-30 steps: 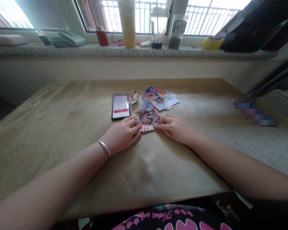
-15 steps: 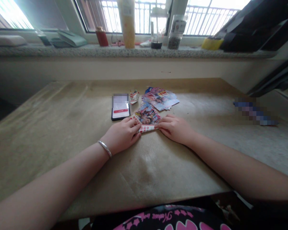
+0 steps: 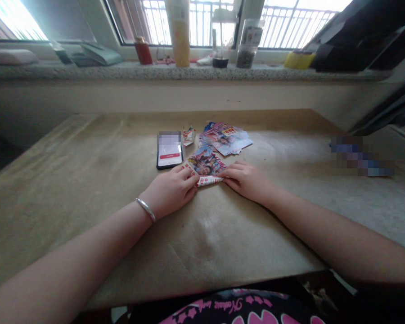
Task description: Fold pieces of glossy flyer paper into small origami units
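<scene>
A printed paper leaflet (image 3: 206, 163) lies on the table between my hands, its near edge folded up into a narrow white-and-red strip. My left hand (image 3: 171, 188) grips the leaflet's left near corner, fingers over the paper and thumb at the folded edge. At the right end of the fold, my right hand (image 3: 245, 180) pinches the paper with its fingertips. Just beyond lies a fanned stack of colourful leaflets (image 3: 231, 140). A small folded paper piece (image 3: 189, 136) sits left of the stack, and a phone (image 3: 169, 157) with a lit screen lies beside it.
The table (image 3: 209, 234) has a brownish, glossy top. A blurred flat item (image 3: 361, 157) lies at its right side. Along the windowsill (image 3: 189, 74) stand a red container (image 3: 143, 51), a yellow bottle (image 3: 181, 42), clear jars and a yellow object (image 3: 299, 60).
The folded strip at the leaflet's near edge has shifted slightly under my fingers. Both hands stay on the paper in nearly the same place.
</scene>
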Demonstrator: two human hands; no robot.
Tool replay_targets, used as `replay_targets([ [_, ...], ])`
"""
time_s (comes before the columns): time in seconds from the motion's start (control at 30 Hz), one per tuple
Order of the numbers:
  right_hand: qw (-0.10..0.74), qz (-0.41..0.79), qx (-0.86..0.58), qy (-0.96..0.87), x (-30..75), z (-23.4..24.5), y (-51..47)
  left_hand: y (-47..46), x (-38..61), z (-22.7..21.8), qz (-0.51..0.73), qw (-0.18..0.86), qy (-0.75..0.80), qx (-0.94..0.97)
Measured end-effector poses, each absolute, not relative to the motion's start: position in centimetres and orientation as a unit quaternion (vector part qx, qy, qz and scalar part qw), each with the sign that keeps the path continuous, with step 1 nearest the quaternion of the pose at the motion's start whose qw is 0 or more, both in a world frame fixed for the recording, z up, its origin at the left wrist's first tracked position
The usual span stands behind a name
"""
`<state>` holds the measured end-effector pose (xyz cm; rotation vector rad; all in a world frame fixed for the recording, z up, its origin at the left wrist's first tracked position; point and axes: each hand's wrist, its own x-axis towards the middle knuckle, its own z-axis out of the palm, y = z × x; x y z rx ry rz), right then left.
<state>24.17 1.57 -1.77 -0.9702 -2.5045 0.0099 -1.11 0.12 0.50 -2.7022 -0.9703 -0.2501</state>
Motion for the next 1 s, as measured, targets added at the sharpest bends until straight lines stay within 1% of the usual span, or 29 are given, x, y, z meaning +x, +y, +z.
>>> replay_targets([
  [0.27,0.227,0.015,-0.349,-0.909,24.31,-1.49,1.56,0.04,-0.95,0.64,-0.076,0.142,-0.331,-0.93],
  [0.6,0.221,-0.002,-0.337,-0.915,24.51,-1.58,1.71,-0.06,-0.62,0.67,-0.085,0.149,-0.332,-0.928],
  [0.8,0.231,0.01,-0.331,-0.915,24.51,-1.46,1.85,0.16,-0.44,0.19,-0.104,0.126,-0.312,-0.936],
  [1.0,0.231,0.027,-0.326,-0.916,24.58,-1.49,2.04,0.06,-0.32,0.26,-0.08,0.086,-0.318,-0.941],
])
